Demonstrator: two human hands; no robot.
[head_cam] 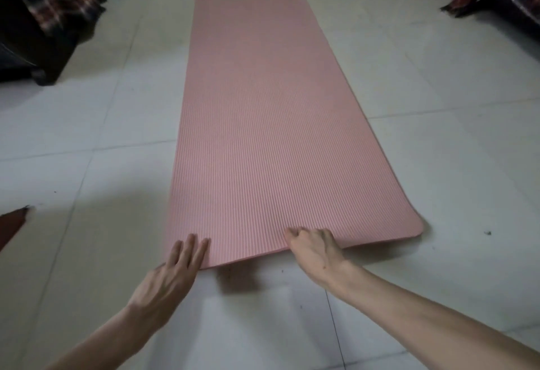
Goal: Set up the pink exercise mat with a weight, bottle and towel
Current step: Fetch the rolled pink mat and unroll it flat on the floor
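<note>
The long pink ribbed foam mat (263,124) lies unrolled on the pale tiled floor (438,165), open tile along both sides. Left hand (172,270) presses its near edge with straight fingers; right hand (315,248) curls fingers gripping that edge.

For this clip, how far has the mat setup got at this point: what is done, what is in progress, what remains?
Done: the pink mat lies unrolled on the tiled floor. In hand: the right hand grips the mat's near edge, which sits slightly raised, while the left hand lies flat with straight fingers at the near left corner. Left: no weight, bottle or towel is in view, so all three remain to be placed.
</note>
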